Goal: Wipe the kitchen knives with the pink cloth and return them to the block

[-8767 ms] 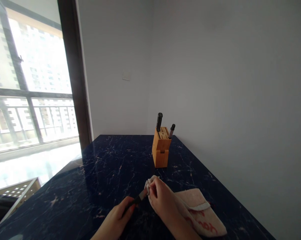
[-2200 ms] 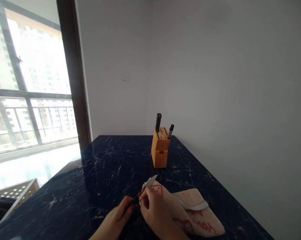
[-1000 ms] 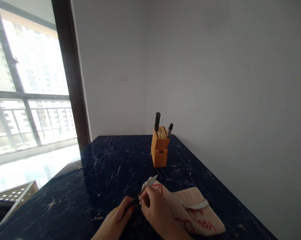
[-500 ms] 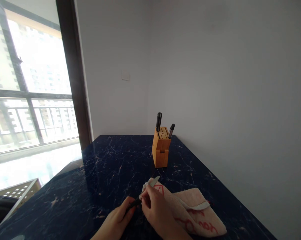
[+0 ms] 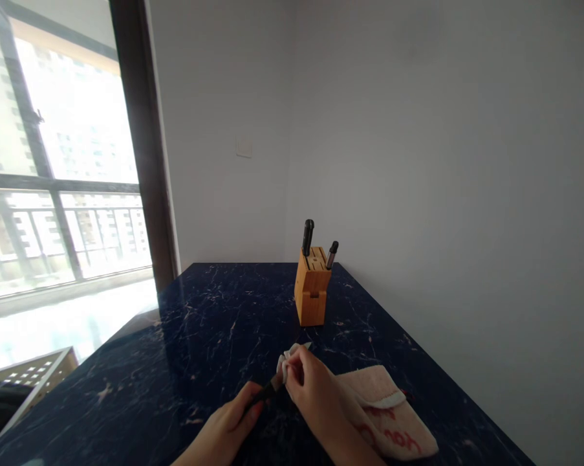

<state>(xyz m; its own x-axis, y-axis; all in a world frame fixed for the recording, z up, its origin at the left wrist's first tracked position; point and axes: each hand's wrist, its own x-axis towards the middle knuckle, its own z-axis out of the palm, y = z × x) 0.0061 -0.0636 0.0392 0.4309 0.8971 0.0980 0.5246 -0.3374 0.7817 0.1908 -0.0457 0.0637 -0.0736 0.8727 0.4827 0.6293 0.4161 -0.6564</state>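
Left hand (image 5: 224, 427): extended from the lower left, palm inward, its grip closed around the black handle of a knife (image 5: 271, 387).
Right hand (image 5: 315, 391): angled across from the lower right, thumb and fingers pinched together, its grip closed on a fold of towel (image 5: 376, 385) over the blade.
Knife: held between the two hands, slanting up and away to the right, its tip showing past the cloth.
Towel lettering: red, "you" legible near the lower corner; the other red marks are partly covered.
Knife block (image 5: 312, 299): wooden, upright beyond the hands, two dark handles (image 5: 308, 238) rising from its top.
Bench (image 5: 214, 317): dark and veined, stretching widely left of the hands; its right edge runs beside the pale wall (image 5: 418, 162), its left edge slants toward the window (image 5: 92, 116).
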